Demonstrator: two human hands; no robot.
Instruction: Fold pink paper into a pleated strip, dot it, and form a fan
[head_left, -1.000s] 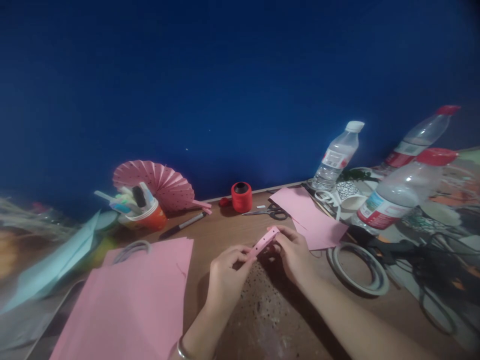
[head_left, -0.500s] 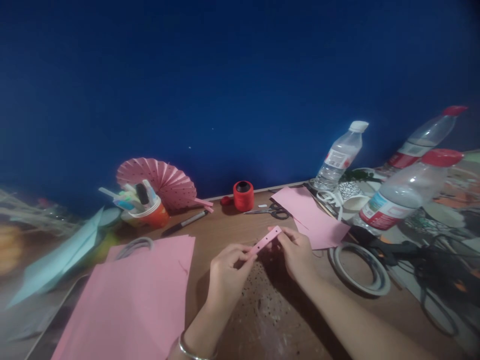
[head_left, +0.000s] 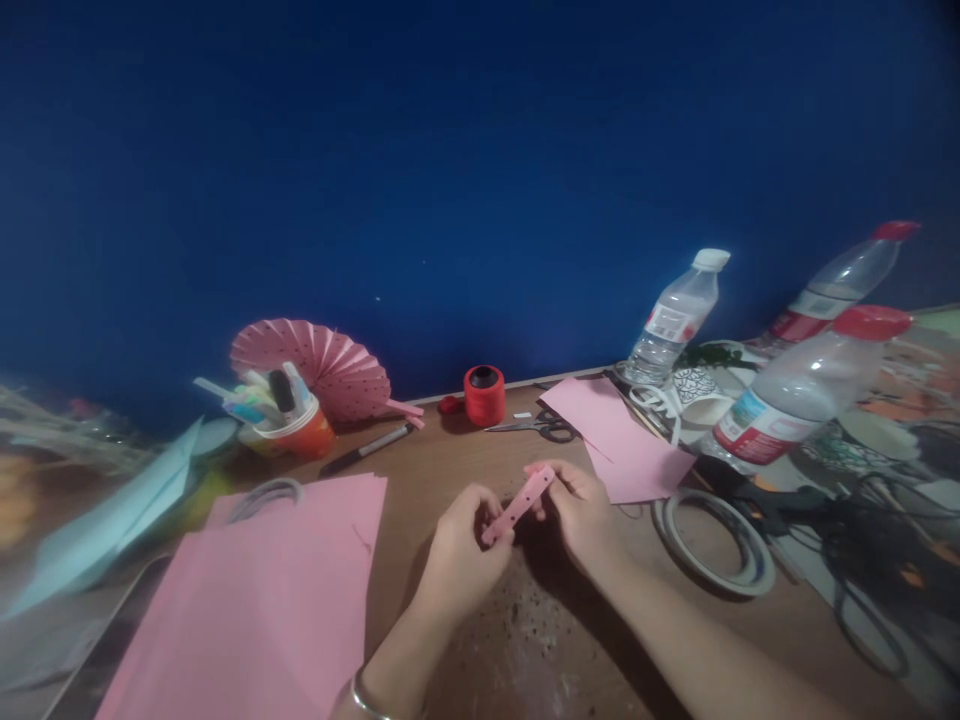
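Note:
A narrow folded strip of pink paper (head_left: 520, 507) with punched holes is held between both hands above the brown table. My left hand (head_left: 466, 548) pinches its lower left end between thumb and fingers. At the upper right end, my right hand (head_left: 581, 505) grips the strip, some fingertips showing behind it. The strip tilts up to the right, and its folded layers show slightly apart at the ends. Small dark bits of paper (head_left: 534, 610) lie scattered on the table below. Beyond the hands lie scissors (head_left: 536, 428) and a red spool of thread (head_left: 484, 397).
Pink sheets (head_left: 255, 600) are stacked at left. Behind them stand a pleated pink fan (head_left: 315, 365), a cup of pens (head_left: 304, 435) and a marker (head_left: 367, 450). Right are cut pink paper (head_left: 615, 440), tape rolls (head_left: 712, 545), a white-capped bottle (head_left: 675, 320) and red-capped bottles (head_left: 787, 400).
The strip has been turned in my hands, so its layered edge now shows. My left hand has shifted slightly down and rolled, with fingers curled further round the strip's end.

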